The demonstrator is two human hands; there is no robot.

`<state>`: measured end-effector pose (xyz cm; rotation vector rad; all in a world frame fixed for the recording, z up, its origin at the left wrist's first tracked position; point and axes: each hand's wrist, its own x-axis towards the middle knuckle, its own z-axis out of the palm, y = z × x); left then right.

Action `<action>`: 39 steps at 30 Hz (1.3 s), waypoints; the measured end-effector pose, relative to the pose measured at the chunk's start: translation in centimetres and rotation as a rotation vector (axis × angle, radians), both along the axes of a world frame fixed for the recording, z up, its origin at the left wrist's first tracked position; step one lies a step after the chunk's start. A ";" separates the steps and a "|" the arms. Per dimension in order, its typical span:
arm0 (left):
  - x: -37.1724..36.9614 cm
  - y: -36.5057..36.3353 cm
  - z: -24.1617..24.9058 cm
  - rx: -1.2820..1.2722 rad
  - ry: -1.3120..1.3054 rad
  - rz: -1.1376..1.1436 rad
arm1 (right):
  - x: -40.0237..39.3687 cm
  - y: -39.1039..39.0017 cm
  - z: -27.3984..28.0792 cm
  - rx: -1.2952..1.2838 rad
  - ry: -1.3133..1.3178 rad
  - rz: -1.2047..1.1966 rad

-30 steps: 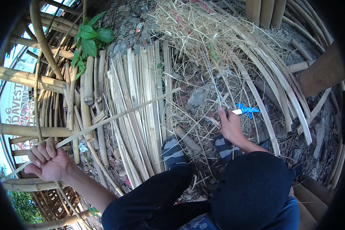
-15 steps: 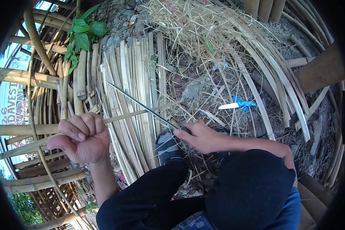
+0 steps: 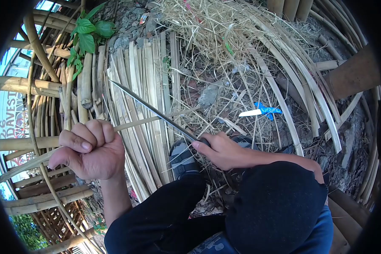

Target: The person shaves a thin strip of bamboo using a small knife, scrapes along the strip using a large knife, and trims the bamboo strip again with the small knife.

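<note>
A long, thin bamboo strip (image 3: 135, 122) runs through my left hand (image 3: 93, 150), whose fingers are curled round it at the left. Its thin end points right, over the ground. My right hand (image 3: 220, 152) grips the dark handle of a long knife (image 3: 146, 106), thumb laid along the handle. The blade slants up to the left and crosses the bamboo strip to the right of my left hand. Beneath both lies a row of split bamboo slats (image 3: 150, 148) on the ground.
A small knife with a blue patterned handle (image 3: 270, 110) lies on the littered ground to the right. Behind it is a heap of pale shavings (image 3: 207, 34). Bamboo fencing (image 3: 29, 144) stands at the left, a leafy plant (image 3: 86, 36) beside it. My sandalled foot (image 3: 183, 161) is close below the blade.
The long knife's blade has shifted slightly up and left, and more of its flat shows. Both hands keep their grips, with my left hand a little further left.
</note>
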<state>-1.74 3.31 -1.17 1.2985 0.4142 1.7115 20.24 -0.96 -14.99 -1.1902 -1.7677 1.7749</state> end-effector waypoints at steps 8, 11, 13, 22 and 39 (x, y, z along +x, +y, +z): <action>0.2 0.2 0.1 0.048 -0.011 0.037 | -0.1 -0.5 -0.4 -0.011 0.024 -0.007; 0.2 0.3 0.1 0.055 0.014 0.054 | -0.3 -1.0 -1.8 0.167 -0.064 0.016; -0.2 0.3 0.1 0.058 -0.001 0.056 | -0.5 -0.9 -1.6 0.025 -0.061 -0.003; -0.3 0.3 -0.1 -0.005 -0.045 0.169 | -0.1 -1.3 -1.6 -0.047 -0.065 0.022; -0.4 0.5 -0.2 0.012 -0.061 0.137 | 0.5 -1.4 -2.5 0.064 0.065 0.023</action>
